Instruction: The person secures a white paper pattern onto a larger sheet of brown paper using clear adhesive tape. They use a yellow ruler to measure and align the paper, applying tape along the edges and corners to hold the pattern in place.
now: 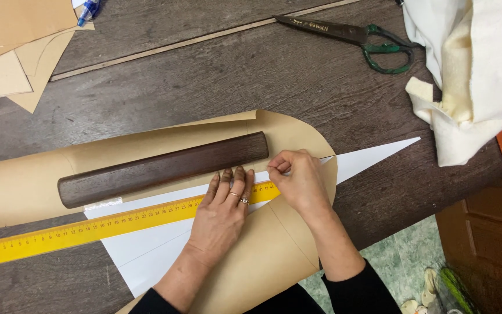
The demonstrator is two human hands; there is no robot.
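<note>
On the dark wooden bench (297, 75), largest first: tan pattern paper (24, 180) unrolled left to right, curved end near the hands, pinned by a dark wooden bar (164, 168) lying along it. White paper sheet (146, 250) on top of it, long pointed tip (390, 148) reaching right past the tan edge. Yellow ruler (88, 227) laid diagonally across the white sheet, near end under the hands.

Left hand (222, 215) flat, fingers (228, 183) spread and released, pressing down on ruler and paper, grasping nothing. Right hand (300, 180) clenched in a pinch at the ruler's end, right by the tan edge; pinched item hidden, can't tell whether pencil, pin or just paper.

Risks, as a judgement:
- Ruler held at one end only; far end free, so could pivot under side pressure and skew any line
- White sheet loose on slick tan paper, could creep if the left palm lifts
- Bar round-edged, might roll and let the tan paper curl back over the work
- Thin white tip overhangs unsupported, easy to crease

Around: cream and white fabric (472, 70) heaped at right, close to the white tip, could snag it. Green-handled shears (350, 35) at the top, well apart. Tan card pieces (13, 46) stacked top left, clear of the work. Bar sits just beyond the fingers, limits room to shift the ruler upward
</note>
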